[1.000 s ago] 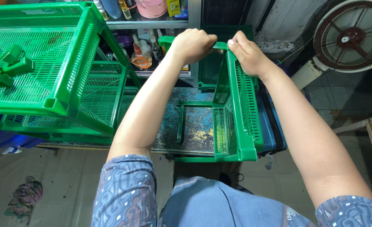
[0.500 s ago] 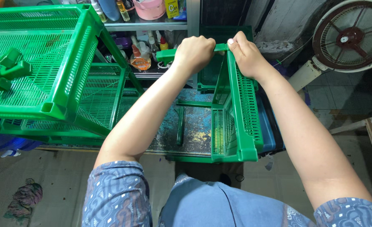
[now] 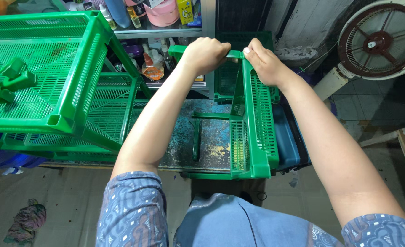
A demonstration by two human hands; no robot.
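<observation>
Gripping the far top bar of a green plastic rack frame (image 3: pixel 257 114), the left hand (image 3: pixel 205 55) is curling into a closed fist over the bar near its twelve o'clock end, while the right hand (image 3: pixel 265 61) is pinching the same bar just beside it, thumb and fingers closing around the corner where the slatted side panel is meeting the bar. The two hands are sitting nearly touching, at about twelve o'clock from the person's lap. The frame is standing upright on a worn, paint-stained tabletop (image 3: pixel 211 137), its slatted side running from twelve o'clock down toward five o'clock. At nine to ten o'clock a larger green slatted shelf unit (image 3: pixel 51 82) is lying tilted, with small green connector pieces (image 3: pixel 10 80) resting on its top tray. Behind it, at eleven to twelve o'clock, a shelf of bottles and jars (image 3: pixel 152 18) is showing. At two o'clock a round fan (image 3: pixel 380 41) is leaning against the wall. A crumpled rag (image 3: pixel 26 219) is lying on the floor at eight o'clock
</observation>
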